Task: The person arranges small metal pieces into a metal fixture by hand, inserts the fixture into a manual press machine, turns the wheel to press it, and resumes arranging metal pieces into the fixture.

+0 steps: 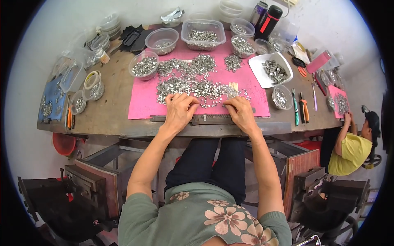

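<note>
Small silvery metal pieces (pixel 205 87) lie in loose heaps on a pink mat (pixel 141 104) in front of me. My left hand (pixel 179 108) is at the near edge of the heap, fingers curled and thumb against the forefinger. My right hand (pixel 242 115) is bent in a similar pinch at the heap's right end. Whatever the fingertips hold is too small to make out. Between and below the hands, a dark slotted metal bar (pixel 217 119) runs along the table's front edge, with a few small pieces set in it.
Clear plastic bowls (pixel 144 65) and a tub (pixel 203 35) of metal pieces stand behind the heaps. To the right are a white tray (pixel 256 67), a small bowl (pixel 282 97) and pliers (pixel 304 108). A co-worker in yellow (pixel 351 151) sits at far right.
</note>
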`<control>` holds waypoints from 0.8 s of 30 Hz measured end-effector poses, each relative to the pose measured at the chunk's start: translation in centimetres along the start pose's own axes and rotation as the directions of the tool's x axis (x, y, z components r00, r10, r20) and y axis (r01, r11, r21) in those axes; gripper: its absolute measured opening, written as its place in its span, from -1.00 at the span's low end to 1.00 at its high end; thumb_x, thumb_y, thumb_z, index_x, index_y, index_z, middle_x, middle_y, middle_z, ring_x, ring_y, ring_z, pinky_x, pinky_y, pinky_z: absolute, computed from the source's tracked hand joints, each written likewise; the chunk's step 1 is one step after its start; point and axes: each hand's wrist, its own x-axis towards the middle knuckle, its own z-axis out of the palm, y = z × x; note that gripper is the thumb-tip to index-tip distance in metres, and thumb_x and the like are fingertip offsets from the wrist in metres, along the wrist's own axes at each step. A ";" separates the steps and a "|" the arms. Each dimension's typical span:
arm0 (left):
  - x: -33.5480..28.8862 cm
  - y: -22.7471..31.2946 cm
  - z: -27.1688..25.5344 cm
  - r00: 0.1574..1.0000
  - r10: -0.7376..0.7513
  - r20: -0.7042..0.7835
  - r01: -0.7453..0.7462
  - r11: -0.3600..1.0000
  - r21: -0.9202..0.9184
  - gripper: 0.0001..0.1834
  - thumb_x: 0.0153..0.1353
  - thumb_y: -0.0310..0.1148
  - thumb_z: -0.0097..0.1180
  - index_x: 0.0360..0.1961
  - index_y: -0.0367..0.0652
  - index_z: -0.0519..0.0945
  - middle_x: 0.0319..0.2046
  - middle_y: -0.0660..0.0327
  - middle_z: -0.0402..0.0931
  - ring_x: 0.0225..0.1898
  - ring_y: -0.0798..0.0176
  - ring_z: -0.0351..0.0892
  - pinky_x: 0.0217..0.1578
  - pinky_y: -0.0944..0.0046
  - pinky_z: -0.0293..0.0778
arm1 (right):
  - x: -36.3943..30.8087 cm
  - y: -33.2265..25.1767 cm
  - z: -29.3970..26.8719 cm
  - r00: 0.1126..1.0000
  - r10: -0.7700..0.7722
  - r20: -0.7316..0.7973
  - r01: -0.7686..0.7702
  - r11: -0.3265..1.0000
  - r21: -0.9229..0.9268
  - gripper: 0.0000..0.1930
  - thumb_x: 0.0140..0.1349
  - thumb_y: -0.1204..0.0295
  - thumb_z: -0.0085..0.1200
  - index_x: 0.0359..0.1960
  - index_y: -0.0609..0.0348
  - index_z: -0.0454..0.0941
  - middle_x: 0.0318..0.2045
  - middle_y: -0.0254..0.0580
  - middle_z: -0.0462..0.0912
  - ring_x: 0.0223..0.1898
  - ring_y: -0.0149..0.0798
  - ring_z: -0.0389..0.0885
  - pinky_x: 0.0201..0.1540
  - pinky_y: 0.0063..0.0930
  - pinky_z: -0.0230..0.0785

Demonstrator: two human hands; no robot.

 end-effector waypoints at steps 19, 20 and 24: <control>1.2 2.2 4.0 0.995 0.085 0.048 -0.093 0.974 0.206 -0.85 0.10 -0.28 0.38 -0.30 -0.02 0.71 -0.35 0.27 0.50 -0.12 0.15 0.48 0.15 -0.11 0.13 | 1.9 -1.0 2.3 0.995 -0.056 0.084 0.058 0.998 -0.020 -0.89 0.21 0.46 0.25 -0.24 0.00 0.74 -0.37 -0.25 0.56 -0.21 -0.13 0.54 -0.11 -0.18 0.25; 1.1 2.2 4.1 0.995 0.097 0.037 -0.103 0.974 0.201 -0.85 0.08 -0.30 0.39 -0.33 -0.03 0.69 -0.34 0.25 0.50 -0.12 0.13 0.48 0.15 -0.15 0.14 | 1.9 -0.8 2.3 0.994 -0.060 0.096 0.064 0.997 -0.034 -0.89 0.20 0.46 0.25 -0.25 0.00 0.73 -0.37 -0.25 0.56 -0.21 -0.13 0.54 -0.12 -0.19 0.25; 1.1 2.3 4.0 0.995 0.098 0.034 -0.102 0.983 0.150 -0.86 0.08 -0.33 0.39 -0.35 -0.04 0.68 -0.33 0.24 0.48 -0.12 0.12 0.47 0.15 -0.18 0.14 | 1.8 -0.2 2.4 0.994 -0.053 0.092 0.051 0.998 0.023 -0.90 0.17 0.47 0.25 -0.28 0.01 0.72 -0.39 -0.26 0.55 -0.22 -0.13 0.55 -0.12 -0.20 0.25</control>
